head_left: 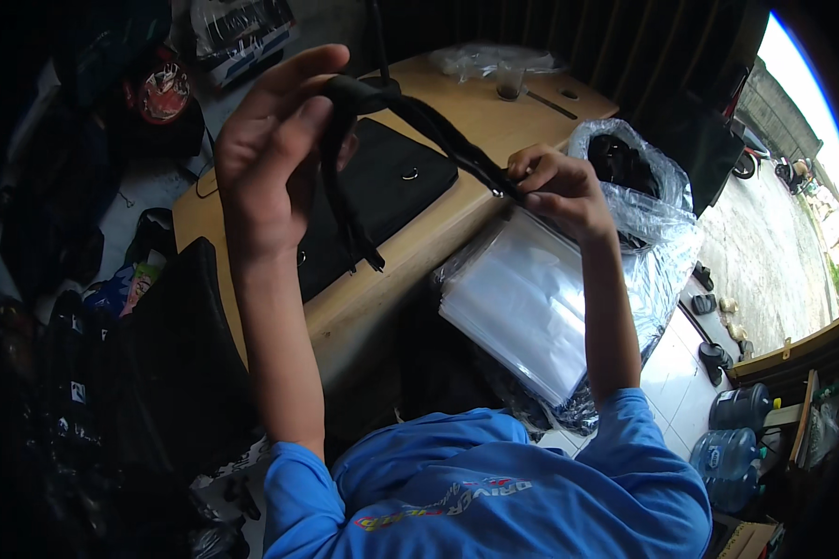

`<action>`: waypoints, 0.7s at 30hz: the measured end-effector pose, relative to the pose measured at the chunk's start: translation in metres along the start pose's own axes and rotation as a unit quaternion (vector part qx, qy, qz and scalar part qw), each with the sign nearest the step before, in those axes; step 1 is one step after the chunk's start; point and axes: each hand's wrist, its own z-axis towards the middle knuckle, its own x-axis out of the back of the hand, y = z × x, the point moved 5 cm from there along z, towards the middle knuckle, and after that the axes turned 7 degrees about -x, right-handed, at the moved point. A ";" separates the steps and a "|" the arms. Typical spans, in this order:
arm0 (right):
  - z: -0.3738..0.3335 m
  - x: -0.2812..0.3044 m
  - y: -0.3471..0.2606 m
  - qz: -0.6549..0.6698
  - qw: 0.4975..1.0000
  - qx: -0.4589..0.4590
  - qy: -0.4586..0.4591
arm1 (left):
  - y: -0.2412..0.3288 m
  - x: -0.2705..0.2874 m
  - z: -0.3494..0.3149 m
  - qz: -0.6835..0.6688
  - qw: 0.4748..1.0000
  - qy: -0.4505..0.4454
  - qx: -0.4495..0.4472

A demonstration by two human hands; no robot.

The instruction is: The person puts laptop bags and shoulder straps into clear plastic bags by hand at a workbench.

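Observation:
A long black fabric strap stretches between my two hands above the table. My left hand is raised and grips a looped part of it between thumb and fingers, while a loose end with a frayed-looking tip hangs down beside the wrist. My right hand pinches the other end, where a small shiny metal piece shows by the fingertips. Under the strap, a flat black bag with a metal ring lies on the wooden table; my left hand and forearm hide part of it.
A stack of clear plastic sleeves sits beside the table, near a clear plastic bag of black items. A plastic cup stands on the table's far side. Blue water jugs and sandals are at the right, by the doorway.

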 end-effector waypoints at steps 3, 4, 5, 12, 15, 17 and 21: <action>-0.003 -0.010 0.037 0.134 0.991 -0.015 0.020 | 0.005 -0.013 0.016 0.061 0.997 -0.013 0.040; -0.001 -0.018 0.052 0.167 0.986 -0.018 0.019 | 0.004 -0.016 0.020 0.058 0.996 -0.002 0.061; 0.001 -0.025 0.065 0.198 0.980 -0.021 0.018 | 0.002 -0.019 0.022 0.054 0.995 0.008 0.081; 0.016 -0.048 0.068 0.141 0.988 -0.051 0.030 | -0.006 -0.039 0.042 0.143 0.983 -0.051 0.105; 0.033 -0.058 0.010 0.115 0.980 0.115 0.115 | -0.004 -0.048 0.045 0.135 0.984 -0.039 0.113; 0.043 -0.070 -0.005 0.052 0.989 0.095 0.102 | -0.005 -0.048 0.048 0.134 0.985 -0.030 0.106; 0.051 -0.090 -0.006 0.001 0.996 -0.031 0.084 | -0.004 -0.056 0.052 0.189 0.960 0.017 0.204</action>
